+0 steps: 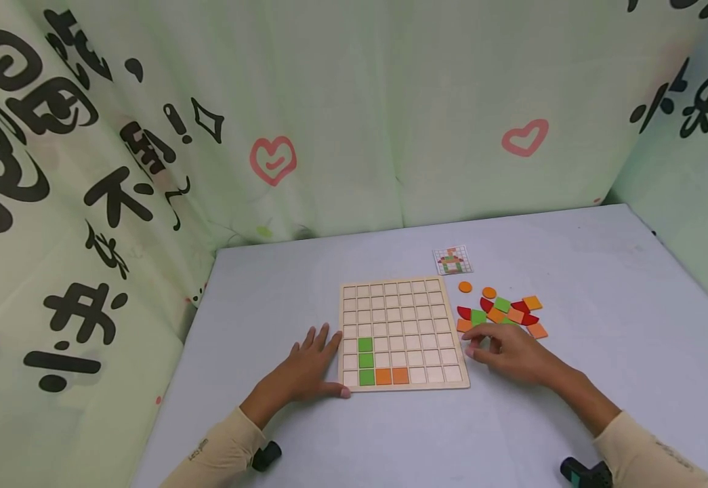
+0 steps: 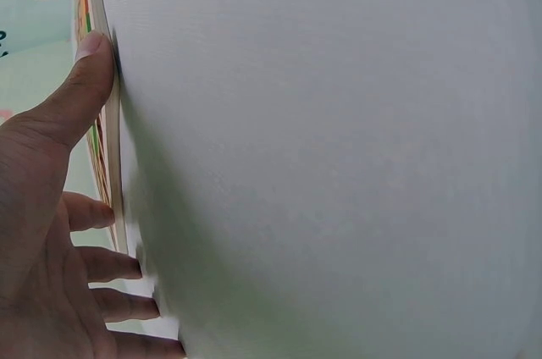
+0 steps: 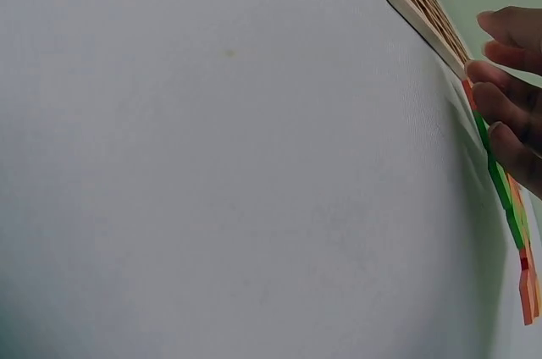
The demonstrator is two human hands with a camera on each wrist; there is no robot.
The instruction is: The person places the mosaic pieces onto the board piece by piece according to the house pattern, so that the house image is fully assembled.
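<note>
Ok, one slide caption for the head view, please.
Left hand touching the gridded board, which bears three green squares and two orange squares; right hand near the loose pieces.

A wooden grid board [image 1: 396, 329] lies flat, three green squares [image 1: 366, 360] and two orange ones [image 1: 383, 376] inset. Loose coloured pieces [image 1: 496, 316] cluster beside it.

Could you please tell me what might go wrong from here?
The loose pieces lie close together beside the right hand, so picking one out may nudge its neighbours.

The left hand is at the left edge of the grid board; a sideways push there could slide it.

Orange circles lie near similarly coloured squares, so choosing by colour alone might bring the wrong shape.
</note>
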